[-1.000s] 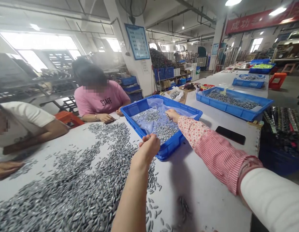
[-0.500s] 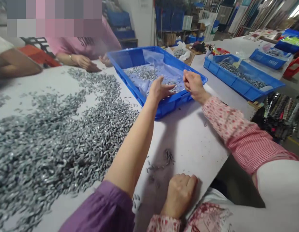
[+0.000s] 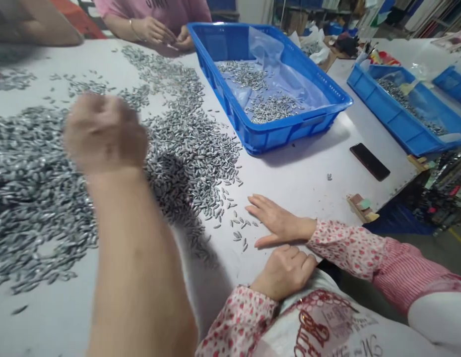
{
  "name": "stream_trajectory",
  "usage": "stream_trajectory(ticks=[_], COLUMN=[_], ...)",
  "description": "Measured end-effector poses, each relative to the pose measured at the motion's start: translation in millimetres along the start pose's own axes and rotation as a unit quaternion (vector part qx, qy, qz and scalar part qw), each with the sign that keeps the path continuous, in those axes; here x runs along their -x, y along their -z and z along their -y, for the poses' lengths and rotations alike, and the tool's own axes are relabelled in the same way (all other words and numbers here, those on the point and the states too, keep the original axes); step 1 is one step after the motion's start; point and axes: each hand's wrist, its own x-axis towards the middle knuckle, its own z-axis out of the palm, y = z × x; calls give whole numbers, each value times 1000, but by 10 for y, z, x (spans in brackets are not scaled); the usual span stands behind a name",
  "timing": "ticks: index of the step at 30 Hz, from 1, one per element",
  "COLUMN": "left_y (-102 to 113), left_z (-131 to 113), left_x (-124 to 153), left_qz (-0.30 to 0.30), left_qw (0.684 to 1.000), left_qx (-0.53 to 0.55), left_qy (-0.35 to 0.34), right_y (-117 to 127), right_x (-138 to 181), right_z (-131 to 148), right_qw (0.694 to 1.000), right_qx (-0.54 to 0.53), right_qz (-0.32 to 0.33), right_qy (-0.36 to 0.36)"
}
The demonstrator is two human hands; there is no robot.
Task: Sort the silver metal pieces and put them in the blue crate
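The right hand (image 3: 278, 220) lay flat, fingers open, on the white table (image 3: 297, 168) near small silver-grey metal pieces (image 3: 193, 153); the left hand (image 3: 284, 270) rested curled shut, empty. Most pieces lay spread on the table, fewer in the blue plastic tray (image 3: 269, 139); a co-worker's blurred fist (image 3: 103, 134) was closed above them.

Loose metal pieces (image 3: 185, 148) heaped across the bench (image 3: 297, 188) at 11 o'clock, plastic crate (image 3: 267, 134) at 12 with more inside, second crate (image 3: 397, 119) around 2, phone (image 3: 369, 161) just in front of it.
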Motion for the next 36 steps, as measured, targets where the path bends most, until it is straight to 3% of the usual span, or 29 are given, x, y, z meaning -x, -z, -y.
stream_trajectory(ticks=[4,7,15,22,25,27,30,33,35,36], left_y=[-424,-633,-651,-659,-674,-683,-698,-709,-710,-707], left_z=[-694,-968,-942,-931,-923,-920,-913,-903,-894,-890], left_x=[700,963,1000,1008,1005,1001,995,992,989,987], left_qz=[-17,-52,-87,-74,-102,-113,-113,-104,-99,-99], left_qw=[995,984,984,986,984,984,984,985,986,986], left_qx=[45,83,90,93,99,99,99,102,103,104], left_qy=[-85,-145,-126,-121,-106,-98,-90,-88,-87,-86], right_y=[-142,-220,-261,-224,21,345,983,1541,1764,1828], right_x=[-238,-372,-557,-711,-809,-932,-1225,-1575,-1757,-1813], right_z=[197,302,170,113,48,-39,-291,-749,-1098,-1243], right_qw=[999,994,978,973,982,987,979,940,927,931], right_qx=[10,31,148,152,113,83,48,63,85,98], right_qz=[9,26,7,36,4,-54,-195,-328,-341,-309], right_qy=[48,103,148,172,148,129,46,-65,-131,-165])
